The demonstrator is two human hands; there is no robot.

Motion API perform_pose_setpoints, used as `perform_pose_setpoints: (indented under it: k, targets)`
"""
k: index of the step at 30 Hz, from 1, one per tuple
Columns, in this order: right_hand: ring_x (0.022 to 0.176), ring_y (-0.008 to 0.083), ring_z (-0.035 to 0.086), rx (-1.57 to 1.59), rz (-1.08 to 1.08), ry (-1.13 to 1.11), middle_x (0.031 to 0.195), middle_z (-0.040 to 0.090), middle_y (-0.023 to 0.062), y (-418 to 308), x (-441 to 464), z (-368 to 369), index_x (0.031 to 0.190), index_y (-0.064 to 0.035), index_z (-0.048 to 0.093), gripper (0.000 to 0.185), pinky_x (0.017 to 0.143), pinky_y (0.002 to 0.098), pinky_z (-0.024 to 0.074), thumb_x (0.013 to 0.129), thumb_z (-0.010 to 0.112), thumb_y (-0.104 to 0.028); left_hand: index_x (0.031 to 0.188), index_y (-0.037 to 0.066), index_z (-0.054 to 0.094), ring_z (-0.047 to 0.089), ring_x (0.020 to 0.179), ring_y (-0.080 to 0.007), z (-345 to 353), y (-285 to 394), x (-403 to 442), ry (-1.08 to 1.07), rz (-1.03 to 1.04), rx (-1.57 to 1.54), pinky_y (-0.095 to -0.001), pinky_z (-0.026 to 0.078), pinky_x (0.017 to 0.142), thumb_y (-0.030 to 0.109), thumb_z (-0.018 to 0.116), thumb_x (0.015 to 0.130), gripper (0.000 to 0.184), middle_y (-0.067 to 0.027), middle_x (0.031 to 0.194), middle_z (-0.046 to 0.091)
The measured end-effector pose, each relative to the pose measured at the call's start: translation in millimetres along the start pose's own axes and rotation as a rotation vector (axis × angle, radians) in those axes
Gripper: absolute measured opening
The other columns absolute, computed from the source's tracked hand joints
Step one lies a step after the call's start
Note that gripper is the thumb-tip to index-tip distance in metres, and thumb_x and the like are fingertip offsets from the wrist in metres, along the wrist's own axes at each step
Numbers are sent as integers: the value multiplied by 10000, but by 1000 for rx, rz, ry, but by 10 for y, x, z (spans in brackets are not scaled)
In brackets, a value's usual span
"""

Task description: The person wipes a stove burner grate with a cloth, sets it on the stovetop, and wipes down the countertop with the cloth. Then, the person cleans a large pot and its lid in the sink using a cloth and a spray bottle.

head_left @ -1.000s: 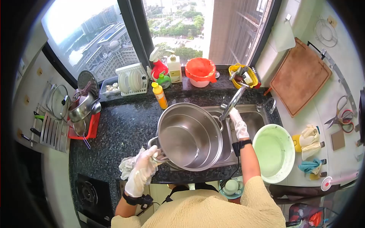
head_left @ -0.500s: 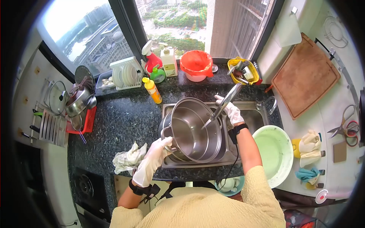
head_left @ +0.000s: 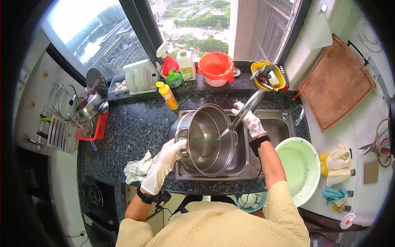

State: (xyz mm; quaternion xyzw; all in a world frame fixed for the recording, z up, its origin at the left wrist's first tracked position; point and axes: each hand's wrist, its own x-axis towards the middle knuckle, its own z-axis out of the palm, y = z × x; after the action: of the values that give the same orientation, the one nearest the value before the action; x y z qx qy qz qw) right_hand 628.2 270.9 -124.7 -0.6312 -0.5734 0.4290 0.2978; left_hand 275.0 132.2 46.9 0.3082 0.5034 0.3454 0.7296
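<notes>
A large steel pot (head_left: 205, 138) tilts in the left basin of the double sink (head_left: 242, 164), its mouth turned to the right. My left hand (head_left: 166, 160), in a whitish glove, grips the pot's left handle. Above the pot hangs the chrome faucet (head_left: 247, 108), with its pale tip over the opening. My right hand (head_left: 249, 120), gloved too, is beside the faucet with its fingers apart, behind the spout and near the pot's right rim. A crumpled white cloth (head_left: 138, 168) lies on the counter beside my left wrist.
A pale green basin (head_left: 298, 168) stands right of the sink. Behind it are a yellow bottle (head_left: 168, 96), a red-lined bucket (head_left: 215, 68) and a yellow basket (head_left: 269, 74). Pots in a red rack (head_left: 101, 125) stand left. A cutting board (head_left: 335, 84) leans on the right wall.
The pot has moved down from above the counter edge into the left basin and tilted under the faucet. My left hand kept its handle; my right hand shifted slightly left beside the spout.
</notes>
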Motion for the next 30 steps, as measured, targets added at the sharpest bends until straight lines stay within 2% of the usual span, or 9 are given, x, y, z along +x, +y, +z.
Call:
perform_pose_setpoints:
  k: [3,4,8,12,17,20,23,24,30]
  targets:
    - [1224,336,487,-592,-330,396,1313,523,206,199,273,103,1225,-11,557,443,1077,404,332,822,634,-179,1062,45,578,610,834,-138,77,34,1,15,15,82,-306,499,759,150,578,925,173,-41,946,631]
    - [1142,366,527,-625,-531,554,1262,566,189,102,246,142,1178,-43,583,441,1021,439,376,748,620,-135,1082,43,580,619,866,-148,82,27,34,-10,39,123,-322,508,788,152,575,928,189,-48,984,634]
    - [1130,310,546,-1077,-618,320,1252,588,115,-62,309,62,1175,-97,597,420,950,441,402,764,599,-184,1165,70,553,621,905,-135,63,10,220,-2,90,318,-313,515,812,168,568,935,251,-45,1046,634]
    - [1157,321,532,-920,-302,171,1235,589,120,93,411,62,1089,-99,626,327,994,437,370,786,586,-214,1232,81,525,591,934,-99,244,237,162,-45,137,367,-296,491,814,210,570,935,327,-33,1070,628]
    - [1167,311,521,-1174,-509,159,1276,566,107,91,321,-10,1082,-99,637,324,983,420,384,778,594,-202,1147,70,593,554,879,-75,226,284,350,-2,169,592,-272,455,786,269,581,928,296,-8,1019,614]
    - [1153,303,526,-1162,-547,203,1279,566,99,278,440,36,1077,-101,640,327,964,412,397,767,600,-197,1105,74,591,504,759,-65,410,289,378,131,371,607,-256,432,681,207,558,938,216,24,861,563]
    - [1090,295,550,-1159,-570,235,1239,581,99,288,437,22,1048,-99,646,286,924,403,420,781,576,-175,1080,86,582,470,662,-45,407,158,533,99,259,245,-217,384,584,261,549,960,216,46,807,537]
    - [1078,293,554,-1158,-573,242,1225,586,100,276,442,26,1039,-99,647,274,917,401,424,785,569,-170,956,95,597,413,537,-34,430,98,551,112,289,170,-199,308,476,307,533,975,222,56,721,514]
    - [994,297,590,-1206,-516,230,1127,616,122,-8,270,-30,995,-81,646,228,826,418,472,811,534,-159,647,133,515,279,377,-65,440,25,548,263,352,17,-236,162,377,382,515,972,409,55,514,393]
